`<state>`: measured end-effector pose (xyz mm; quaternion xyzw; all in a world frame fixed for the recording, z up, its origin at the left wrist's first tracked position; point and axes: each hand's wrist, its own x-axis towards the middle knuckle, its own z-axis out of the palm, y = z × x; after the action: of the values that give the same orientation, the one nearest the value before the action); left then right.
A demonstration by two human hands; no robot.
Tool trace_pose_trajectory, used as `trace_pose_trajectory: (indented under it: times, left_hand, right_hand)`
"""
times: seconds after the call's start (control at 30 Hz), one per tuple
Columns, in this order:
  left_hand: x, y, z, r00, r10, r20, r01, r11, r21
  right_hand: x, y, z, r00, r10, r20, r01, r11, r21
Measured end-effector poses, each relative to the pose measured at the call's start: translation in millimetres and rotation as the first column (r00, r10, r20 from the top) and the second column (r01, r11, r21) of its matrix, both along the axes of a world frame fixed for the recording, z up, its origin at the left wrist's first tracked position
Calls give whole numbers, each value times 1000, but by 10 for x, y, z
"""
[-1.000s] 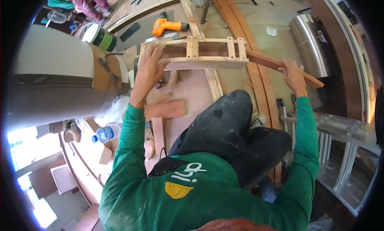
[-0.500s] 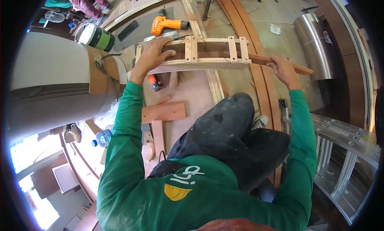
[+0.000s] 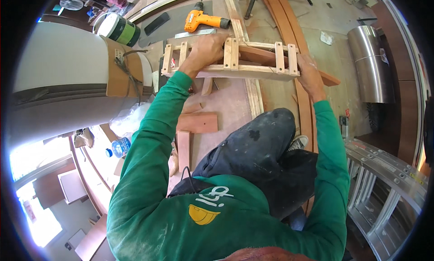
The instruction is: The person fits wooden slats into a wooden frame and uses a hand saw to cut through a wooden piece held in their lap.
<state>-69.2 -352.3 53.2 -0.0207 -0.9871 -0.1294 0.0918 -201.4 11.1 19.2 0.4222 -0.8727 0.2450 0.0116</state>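
Note:
A long, narrow wooden frame point(image 3: 253, 74) with pale cross slats lies across in front of me. A reddish-brown wooden strip point(image 3: 257, 56) runs inside it and sticks out past its right end. My left hand point(image 3: 207, 52) reaches over the frame between the slats, its fingers curled in beside the middle pair; what they hold is hidden. At the right end, my right hand point(image 3: 311, 75) is closed around the strip, close against the frame.
Beyond the frame lie an orange cordless drill point(image 3: 205, 21), a metal bar point(image 3: 195, 33) and a bucket point(image 3: 120, 29). A large wrapped roll point(image 3: 58, 66) stands left, an aluminium ladder point(image 3: 384, 166) right. Brown boards point(image 3: 197, 122) lie before my knees.
The strip has slid leftward, deeper into the frame. My right hand has come up to the frame's end, and my left hand has moved from its left part to the middle slats.

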Motion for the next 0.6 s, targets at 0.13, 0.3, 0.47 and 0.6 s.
trace_pose_trajectory:
  times: [0.13, 0.3, 0.47, 0.6]
  left_hand:
    - [25, -81, -123, 999, 21, 44, -23, 999, 48]
    - [-20, -188, 99, 955, -184, 233, 147, 975, 169]
    - [30, -702, 335, 878, -121, 464, 63, 988, 138]
    - [87, -653, 318, 913, -141, 383, 135, 990, 42]
  right_hand:
    - [-35, 287, 107, 991, -55, 122, 44, 994, 97]
    - [-282, 1074, -14, 969, -246, 23, 228, 926, 300]
    - [-109, 538, 451, 990, -141, 31, 124, 939, 320]
    - [-66, 200, 328, 986, -115, 120, 84, 967, 239]
